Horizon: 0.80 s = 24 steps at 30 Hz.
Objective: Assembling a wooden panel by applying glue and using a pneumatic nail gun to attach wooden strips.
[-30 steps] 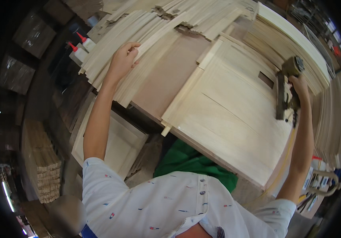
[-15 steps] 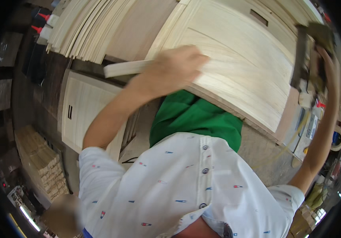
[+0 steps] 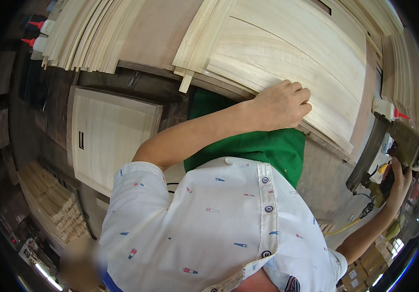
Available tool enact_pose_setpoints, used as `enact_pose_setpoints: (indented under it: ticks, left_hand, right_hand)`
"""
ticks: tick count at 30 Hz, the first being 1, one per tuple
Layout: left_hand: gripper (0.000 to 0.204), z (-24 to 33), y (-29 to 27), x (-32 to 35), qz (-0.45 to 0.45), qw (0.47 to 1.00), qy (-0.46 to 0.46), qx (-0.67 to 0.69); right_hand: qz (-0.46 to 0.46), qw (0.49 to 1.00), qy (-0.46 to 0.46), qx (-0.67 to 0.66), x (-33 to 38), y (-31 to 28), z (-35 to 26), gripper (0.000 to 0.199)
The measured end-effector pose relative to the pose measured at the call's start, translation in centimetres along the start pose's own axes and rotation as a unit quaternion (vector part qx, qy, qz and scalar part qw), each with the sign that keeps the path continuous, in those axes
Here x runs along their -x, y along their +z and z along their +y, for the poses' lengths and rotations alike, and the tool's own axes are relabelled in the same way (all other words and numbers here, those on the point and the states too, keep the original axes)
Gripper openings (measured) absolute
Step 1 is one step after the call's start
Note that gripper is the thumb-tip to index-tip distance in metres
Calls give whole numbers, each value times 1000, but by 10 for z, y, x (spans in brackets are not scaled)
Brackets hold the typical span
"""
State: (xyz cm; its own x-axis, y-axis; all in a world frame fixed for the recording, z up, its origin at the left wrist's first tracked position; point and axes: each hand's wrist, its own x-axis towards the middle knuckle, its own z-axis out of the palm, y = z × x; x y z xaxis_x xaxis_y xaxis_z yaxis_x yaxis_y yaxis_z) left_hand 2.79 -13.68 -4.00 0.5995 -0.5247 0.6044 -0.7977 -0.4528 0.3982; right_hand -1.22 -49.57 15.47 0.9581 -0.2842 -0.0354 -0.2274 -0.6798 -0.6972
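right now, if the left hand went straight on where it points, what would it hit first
Probably the pale wooden panel: the left hand overlaps its near edge in view, fingers curled; depth is unclear, so they may already touch.

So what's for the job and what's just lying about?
Seemingly in use:
nail gun, gripped by the right hand
pale panel, left hand at its near edge

Probably just lying about:
red-tipped bottles
lower-left wood stack
lower panel at left
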Motion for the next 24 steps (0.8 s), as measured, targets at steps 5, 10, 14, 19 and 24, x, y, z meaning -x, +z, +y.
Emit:
enact_pose_setpoints:
  ticks: [5, 10, 14, 19, 24]
  left_hand:
    - [25, 2, 1, 5, -15, 999, -29, -1]
    - [27, -5, 0, 5, -19, 999, -26, 10]
    - [26, -4, 3, -3, -14, 999, -21, 43]
    - [27, -7, 6, -8, -38, 997, -16, 58]
    - [33, -9, -10, -3, -86, 993, -41, 72]
  right_hand:
    - [10, 1000, 27, -6, 14, 6, 2, 24]
    - [23, 999, 41, -23, 17, 5, 8, 24]
    - [17, 999, 39, -25, 26, 7, -1, 23]
    - [56, 996, 76, -6, 34, 3, -3, 24]
    - [12, 997, 59, -46, 32, 22, -2, 21]
